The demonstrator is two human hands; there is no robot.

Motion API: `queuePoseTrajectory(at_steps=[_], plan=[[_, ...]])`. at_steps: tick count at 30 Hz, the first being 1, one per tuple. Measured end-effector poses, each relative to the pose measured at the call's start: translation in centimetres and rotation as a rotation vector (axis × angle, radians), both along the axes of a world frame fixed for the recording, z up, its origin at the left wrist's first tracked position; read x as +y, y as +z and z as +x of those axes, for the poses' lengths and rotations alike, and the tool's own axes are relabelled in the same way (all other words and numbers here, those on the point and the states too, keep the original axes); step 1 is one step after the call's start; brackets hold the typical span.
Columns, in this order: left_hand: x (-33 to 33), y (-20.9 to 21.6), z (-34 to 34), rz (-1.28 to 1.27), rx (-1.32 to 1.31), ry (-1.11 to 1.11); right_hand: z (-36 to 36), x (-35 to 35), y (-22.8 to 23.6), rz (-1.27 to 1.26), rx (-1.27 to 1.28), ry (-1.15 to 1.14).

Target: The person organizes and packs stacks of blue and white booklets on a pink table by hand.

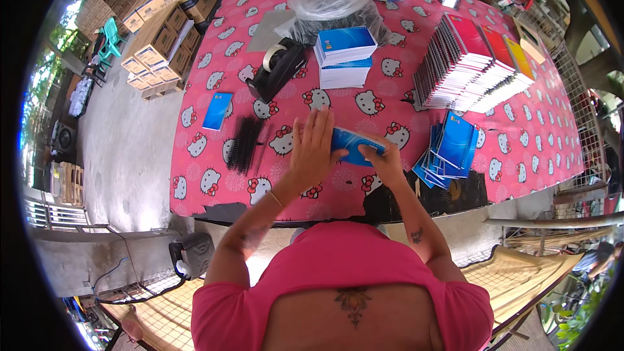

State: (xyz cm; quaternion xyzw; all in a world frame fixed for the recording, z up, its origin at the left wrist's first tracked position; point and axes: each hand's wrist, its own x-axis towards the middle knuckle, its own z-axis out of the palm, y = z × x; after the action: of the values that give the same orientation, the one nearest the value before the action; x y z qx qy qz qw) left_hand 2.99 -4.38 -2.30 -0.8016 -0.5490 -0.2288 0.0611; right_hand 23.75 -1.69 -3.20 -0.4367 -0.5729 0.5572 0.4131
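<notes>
A small blue notebook (351, 145) lies in front of me at the middle of the near table. My right hand (388, 161) grips its right end, thumb on top of the cover. Flat and stretched out, my left hand (312, 147) is at the notebook's left edge, thumb against it; whether its palm presses on the table or on the binding is hidden. A bunch of black spiral binding coils (245, 144) lies left of that hand. Farther left is a single blue cover (217, 111). Several blue notebooks (454, 144) lie in a loose pile right of my right hand.
A black tape dispenser (281, 70) and a stack of blue-covered pads (346, 58) stand ahead, before a clear plastic bag (333, 1). Tall stacks of spiral notebooks (458, 68) stand at right. Cardboard boxes (159, 52) are beyond the pink patterned tablecloth (367, 102). Another person is across the table.
</notes>
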Motion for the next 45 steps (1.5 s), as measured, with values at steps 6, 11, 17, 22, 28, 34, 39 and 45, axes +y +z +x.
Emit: queuePoseTrajectory(at_steps=[6, 11, 17, 22, 28, 34, 39, 45], plan=[[2.4, 2.5, 0.3, 0.017, 0.007, 0.015, 0.3, 0.1, 1.6, 0.154, -0.011, -0.026], [-0.3, 0.6, 1.2, -0.028, 0.181, -0.017, 0.9, 0.3, 3.0, 0.138, -0.032, -0.046], [1.0, 3.1, 1.3, 0.103, 0.124, 0.026, 0.3, -0.4, 4.5, 0.094, -0.001, 0.005], [2.4, 6.4, 1.6, 0.094, -0.025, 0.046, -0.1, -0.4, 4.2, 0.190, 0.009, 0.040], [-2.1, 2.7, 1.7, 0.060, -0.056, -0.060, 0.5, 0.0, 5.1, 0.077, 0.040, 0.045], [2.1, 11.9, -0.3, -0.482, 0.169, -0.173, 0.5, 0.1, 4.8, 0.196, 0.082, 0.075], [-2.4, 4.9, 3.0, 0.101, -0.038, -0.168, -0.3, -0.7, 7.3, 0.233, -0.031, -0.018], [1.2, 7.5, 2.1, 0.156, -0.001, -0.152, -1.2, -0.9, 7.8, 0.332, 0.019, -0.038]])
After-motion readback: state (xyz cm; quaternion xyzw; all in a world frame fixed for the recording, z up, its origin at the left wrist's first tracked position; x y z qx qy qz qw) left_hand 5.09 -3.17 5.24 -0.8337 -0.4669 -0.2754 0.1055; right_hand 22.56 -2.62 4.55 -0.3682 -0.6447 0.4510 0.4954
